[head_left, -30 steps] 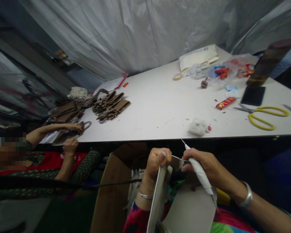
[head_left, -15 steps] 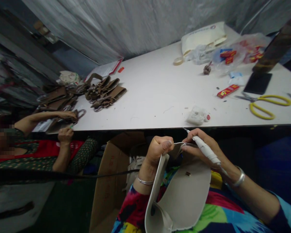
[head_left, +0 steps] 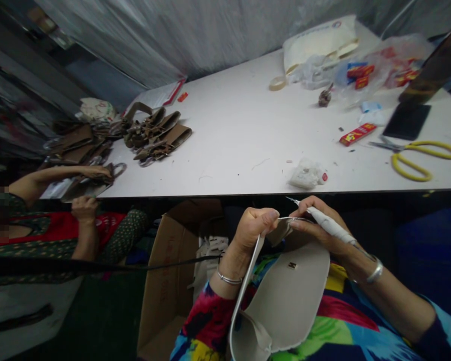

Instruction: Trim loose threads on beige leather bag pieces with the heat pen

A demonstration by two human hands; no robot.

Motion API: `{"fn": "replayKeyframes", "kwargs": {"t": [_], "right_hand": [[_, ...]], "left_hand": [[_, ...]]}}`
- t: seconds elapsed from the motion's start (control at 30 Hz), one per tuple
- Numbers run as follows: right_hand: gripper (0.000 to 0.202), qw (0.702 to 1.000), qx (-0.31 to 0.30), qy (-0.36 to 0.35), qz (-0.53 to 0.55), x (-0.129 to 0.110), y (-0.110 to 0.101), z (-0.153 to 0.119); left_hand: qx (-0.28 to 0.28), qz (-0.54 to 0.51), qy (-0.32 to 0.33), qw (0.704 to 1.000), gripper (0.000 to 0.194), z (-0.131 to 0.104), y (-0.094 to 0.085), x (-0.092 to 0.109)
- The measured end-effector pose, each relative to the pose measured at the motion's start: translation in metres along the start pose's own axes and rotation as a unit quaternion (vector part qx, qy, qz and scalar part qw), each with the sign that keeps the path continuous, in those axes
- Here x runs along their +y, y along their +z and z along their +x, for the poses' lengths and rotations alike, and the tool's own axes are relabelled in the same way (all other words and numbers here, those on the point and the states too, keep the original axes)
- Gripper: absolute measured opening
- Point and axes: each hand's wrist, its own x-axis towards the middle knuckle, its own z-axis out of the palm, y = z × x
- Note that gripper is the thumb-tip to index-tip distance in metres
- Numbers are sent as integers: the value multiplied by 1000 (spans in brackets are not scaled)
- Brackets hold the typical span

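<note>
A beige bag [head_left: 300, 291] with a small metal clasp [head_left: 292, 265] rests on my lap, its flap edge pulled upward. My left hand [head_left: 257, 226] is closed in a fist on the upper edge of this bag. Opposite it, my right hand [head_left: 315, 223] pinches the same edge between thumb and finger. An awl [head_left: 332, 226] with a white-wrapped handle and a thin metal tip lies in my right hand too, tip pointing up and left. What the left fist covers is hidden.
A white table [head_left: 225, 145] runs ahead, bearing yellow scissors [head_left: 413, 153], a phone [head_left: 406, 120], a small plastic packet [head_left: 306, 174] and brown bags [head_left: 161, 130]. At left a co-worker's hand [head_left: 97, 173] handles a brown bag. A cardboard box [head_left: 165, 281] stands beside me.
Both my hands and the bag have shifted slightly right in view, and the left hand has tilted. The co-worker's lower hand has moved a little left.
</note>
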Motion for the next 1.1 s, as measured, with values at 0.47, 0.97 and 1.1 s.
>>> {"fn": "replayKeyframes", "kwargs": {"t": [0.47,0.97,1.1], "right_hand": [[39,999,-5,-4,51,-13,5,-9],[49,990,3,9,141,-24,9,-3],[50,991,9,8,133,-24,6,-3]], "left_hand": [[-9,10,30,999,67,-15,5,16],[26,34,-6,999,62,-18,25,49],[23,34,-6,999,63,-17,29,51]]}}
